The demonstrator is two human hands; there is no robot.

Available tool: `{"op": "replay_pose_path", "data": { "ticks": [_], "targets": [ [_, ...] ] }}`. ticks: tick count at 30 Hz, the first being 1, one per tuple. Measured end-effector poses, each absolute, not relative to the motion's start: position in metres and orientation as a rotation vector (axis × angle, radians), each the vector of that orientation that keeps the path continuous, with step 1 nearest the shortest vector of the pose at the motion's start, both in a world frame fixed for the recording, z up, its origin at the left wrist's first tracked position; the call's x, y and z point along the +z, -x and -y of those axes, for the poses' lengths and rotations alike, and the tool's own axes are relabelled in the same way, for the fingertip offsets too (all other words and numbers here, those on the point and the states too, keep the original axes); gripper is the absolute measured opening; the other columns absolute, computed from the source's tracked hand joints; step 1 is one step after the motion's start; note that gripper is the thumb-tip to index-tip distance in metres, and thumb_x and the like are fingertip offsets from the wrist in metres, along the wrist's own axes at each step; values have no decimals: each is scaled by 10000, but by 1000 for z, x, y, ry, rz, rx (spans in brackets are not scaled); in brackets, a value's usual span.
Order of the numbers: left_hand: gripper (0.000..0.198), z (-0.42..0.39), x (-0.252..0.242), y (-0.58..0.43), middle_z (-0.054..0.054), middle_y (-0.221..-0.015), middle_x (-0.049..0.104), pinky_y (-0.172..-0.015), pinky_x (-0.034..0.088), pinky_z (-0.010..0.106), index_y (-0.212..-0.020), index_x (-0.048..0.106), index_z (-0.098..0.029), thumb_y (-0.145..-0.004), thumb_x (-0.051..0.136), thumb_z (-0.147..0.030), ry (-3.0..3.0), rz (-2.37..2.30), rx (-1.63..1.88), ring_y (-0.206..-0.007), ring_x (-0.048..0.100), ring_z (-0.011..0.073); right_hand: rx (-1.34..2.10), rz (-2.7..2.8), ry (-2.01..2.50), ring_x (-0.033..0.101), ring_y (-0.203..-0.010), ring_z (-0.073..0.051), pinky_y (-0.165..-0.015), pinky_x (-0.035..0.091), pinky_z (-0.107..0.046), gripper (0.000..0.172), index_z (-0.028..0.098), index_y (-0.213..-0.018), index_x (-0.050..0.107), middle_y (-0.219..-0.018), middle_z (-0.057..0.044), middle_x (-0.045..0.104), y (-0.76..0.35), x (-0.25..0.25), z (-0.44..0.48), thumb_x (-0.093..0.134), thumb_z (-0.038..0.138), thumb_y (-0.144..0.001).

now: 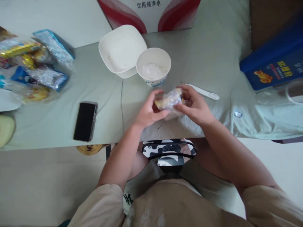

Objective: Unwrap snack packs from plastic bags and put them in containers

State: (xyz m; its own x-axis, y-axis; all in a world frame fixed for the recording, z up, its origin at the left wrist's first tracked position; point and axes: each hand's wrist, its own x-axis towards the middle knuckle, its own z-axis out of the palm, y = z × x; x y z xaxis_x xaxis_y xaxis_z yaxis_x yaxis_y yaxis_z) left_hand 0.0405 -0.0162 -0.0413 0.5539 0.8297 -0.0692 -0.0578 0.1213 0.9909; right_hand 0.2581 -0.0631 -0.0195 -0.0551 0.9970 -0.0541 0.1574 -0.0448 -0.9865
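Observation:
Both hands hold one small packet (170,100) in crinkled clear wrapping, yellowish at its left end and blurred by motion. My left hand (151,109) grips its left side with thumb and fingers. On the right side, my right hand (194,104) closes round the wrapping. The packet is held just over the table's front part. Beyond it stands a white paper cup (153,67) with crumpled clear plastic inside. A white square bowl (123,49) touches the cup's left side. Behind my right hand lies a white utility knife (204,92).
A black phone (85,121) lies left of my hands. Wrapped snacks (42,66) are heaped at the far left. A red and white carton (152,15) stands at the back, a blue box (272,63) and a clear cup (294,92) at the right.

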Motion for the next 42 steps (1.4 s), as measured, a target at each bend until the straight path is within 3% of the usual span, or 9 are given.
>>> {"op": "replay_pose_path", "data": {
  "ticks": [2,8,12,15,21,29,33,37,42],
  "targets": [
    [754,13,-48,-39,57,-1179,739,-874,606,340,-1367,516,-314,-768,873,-601,-1225,-805,873,-1003,752,214,1318,1289,1341,733,-947,-274,-804,620,-425,790,269,-1437,541,-1173,-83,742,-257,-18,64,851,548,-766],
    [888,19,-50,-52,94,-1352,669,-1006,608,463,-1474,466,-340,-753,860,-677,-1282,-731,896,-1210,716,298,1182,1193,1485,682,-834,-240,-769,585,-410,504,231,-1072,616,-954,-49,725,-248,-21,66,796,615,-799],
    [928,23,-42,-58,80,-1421,627,-1051,595,481,-1506,424,-384,-741,894,-618,-1270,-668,852,-1272,682,296,950,1341,1572,663,-831,-245,-770,560,-414,509,238,-1055,588,-927,-40,701,-249,-25,67,781,637,-805],
    [848,22,-41,-57,70,-1437,620,-990,625,447,-1452,470,-395,-756,821,-730,-1174,-619,812,-1261,686,294,827,1444,1607,635,-802,-237,-735,540,-397,474,245,-1064,579,-910,-37,680,-250,-24,68,750,627,-842],
    [705,17,-54,-59,53,-1275,671,-945,625,378,-1366,528,-332,-802,861,-591,-1346,-703,978,-1106,716,227,619,1643,1514,648,-911,-264,-842,539,-431,397,237,-1081,618,-1002,-85,688,-267,-21,66,548,615,-980],
    [722,9,-66,-50,58,-1340,620,-1121,540,442,-1434,475,-361,-848,828,-591,-1546,-755,1320,-1246,669,248,91,1811,2137,615,-1187,-401,-968,504,-575,364,192,-1184,688,-1238,-208,694,-322,-35,57,561,446,-957],
    [766,7,-64,-46,67,-1370,610,-1164,513,466,-1447,459,-364,-829,827,-627,-1517,-780,1364,-1328,630,276,208,1619,2009,696,-927,-305,-820,548,-470,387,217,-1093,700,-1016,-153,750,-320,-27,68,470,519,-1020],
    [779,11,-57,-48,97,-1415,595,-1132,546,448,-1455,459,-343,-835,792,-677,-1532,-913,1302,-1348,624,295,507,1501,1672,599,-550,-189,-592,504,-348,475,240,-1042,733,-676,-37,685,-290,-4,89,441,616,-1042],
    [805,22,-52,-55,132,-1486,559,-1022,609,405,-1483,437,-323,-854,731,-729,-1581,-1038,1163,-1304,653,294,694,1686,1597,635,-595,-201,-649,524,-341,482,245,-1011,787,-591,-26,633,-254,4,89,478,614,-1032]
  ]
}}
